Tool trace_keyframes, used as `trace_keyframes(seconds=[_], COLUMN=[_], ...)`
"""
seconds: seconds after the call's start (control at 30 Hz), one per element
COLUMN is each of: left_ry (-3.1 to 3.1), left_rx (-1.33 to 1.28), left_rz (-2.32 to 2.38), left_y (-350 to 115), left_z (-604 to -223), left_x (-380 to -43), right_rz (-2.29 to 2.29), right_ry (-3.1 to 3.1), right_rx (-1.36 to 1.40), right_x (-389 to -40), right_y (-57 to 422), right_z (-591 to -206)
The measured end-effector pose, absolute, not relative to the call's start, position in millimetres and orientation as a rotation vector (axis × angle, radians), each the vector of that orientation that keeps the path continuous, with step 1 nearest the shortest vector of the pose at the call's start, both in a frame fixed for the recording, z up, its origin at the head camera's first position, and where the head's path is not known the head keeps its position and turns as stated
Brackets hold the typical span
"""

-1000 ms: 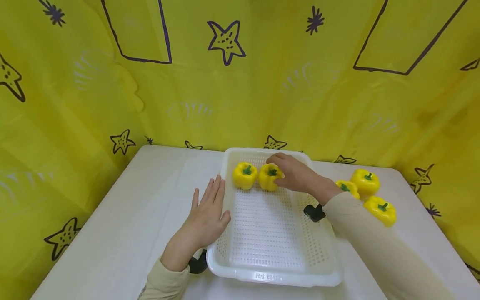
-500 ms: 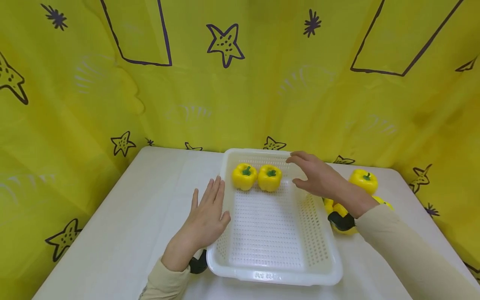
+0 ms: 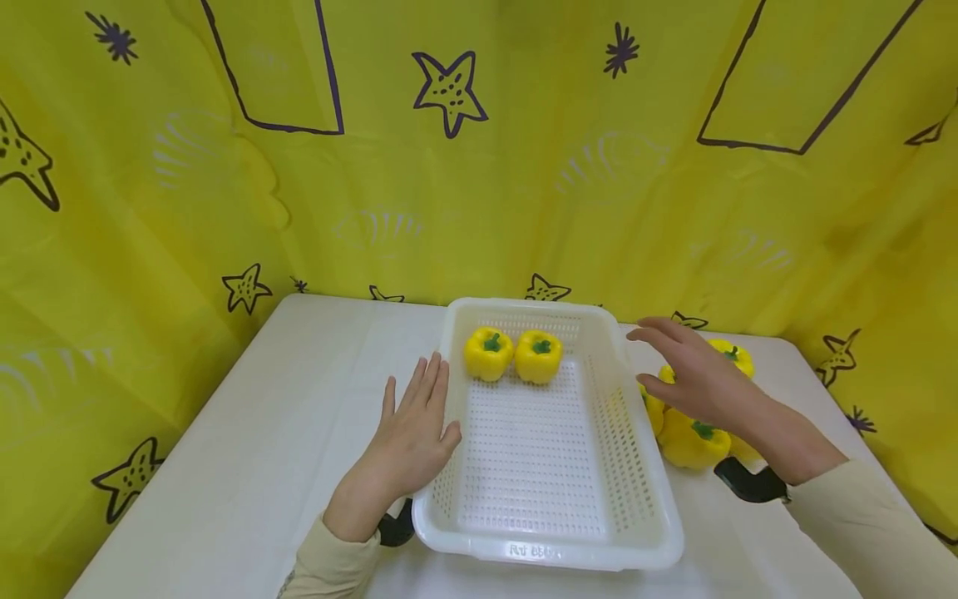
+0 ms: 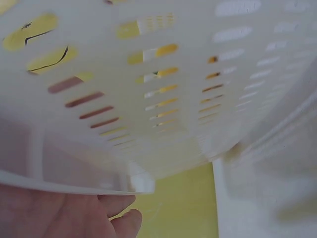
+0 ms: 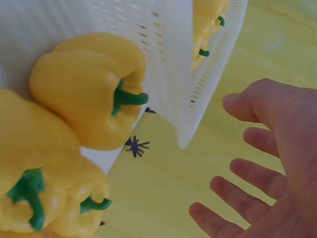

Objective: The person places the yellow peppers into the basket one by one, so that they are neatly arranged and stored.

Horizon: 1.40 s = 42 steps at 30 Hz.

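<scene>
A white perforated plastic basket (image 3: 554, 556) stands on the table. In its far left part, two yellow bell peppers (image 3: 488, 356) with green stems sit side by side. My left hand (image 3: 412, 433) lies along the basket's left rim, fingers straight; the left wrist view has its fingertips (image 4: 126, 220) right under the rim. Beyond the right rim hovers my right hand (image 3: 703, 378), fingers spread and holding nothing. Below it, several more yellow bell peppers (image 3: 692, 443) stand grouped against the basket's right side, partly hidden by the hand. The right wrist view shows one pepper (image 5: 84, 89) close to the basket wall.
A white table (image 3: 247, 466) carries everything. Behind it hangs a yellow curtain (image 3: 524, 191) with dark starfish drawings. Black camera mounts (image 3: 748, 482) are strapped at both wrists, below the beige sleeves (image 3: 861, 516).
My right hand has let go of the right-hand pepper in the basket and moved right, out over the rim to the peppers outside. The left hand has stayed at the left rim.
</scene>
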<state>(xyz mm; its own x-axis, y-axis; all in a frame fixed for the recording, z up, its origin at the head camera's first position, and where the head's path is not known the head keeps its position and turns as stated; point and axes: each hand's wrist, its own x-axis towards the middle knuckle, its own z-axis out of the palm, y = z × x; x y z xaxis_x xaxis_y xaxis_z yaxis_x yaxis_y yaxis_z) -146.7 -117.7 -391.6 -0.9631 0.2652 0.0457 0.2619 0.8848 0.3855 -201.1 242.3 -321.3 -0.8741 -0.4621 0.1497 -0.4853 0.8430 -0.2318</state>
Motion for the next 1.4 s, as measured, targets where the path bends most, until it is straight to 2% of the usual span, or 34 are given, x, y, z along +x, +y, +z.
trace_keyframes(seconds=[0.67,1.4], left_ry=[3.021,3.027], left_rx=[0.427,0.427], left_rz=[0.675,0.694], left_y=[-117.9,-117.7], left_z=[-394.1,-393.1], left_x=[-146.6,-147.8], right_rz=[0.403,0.360], right_ry=[-2.975,-3.127], right_rx=[0.551,0.468], right_x=[-161.8,-149.4], right_y=[298.4,332.7], right_z=[-346.5,-372.7])
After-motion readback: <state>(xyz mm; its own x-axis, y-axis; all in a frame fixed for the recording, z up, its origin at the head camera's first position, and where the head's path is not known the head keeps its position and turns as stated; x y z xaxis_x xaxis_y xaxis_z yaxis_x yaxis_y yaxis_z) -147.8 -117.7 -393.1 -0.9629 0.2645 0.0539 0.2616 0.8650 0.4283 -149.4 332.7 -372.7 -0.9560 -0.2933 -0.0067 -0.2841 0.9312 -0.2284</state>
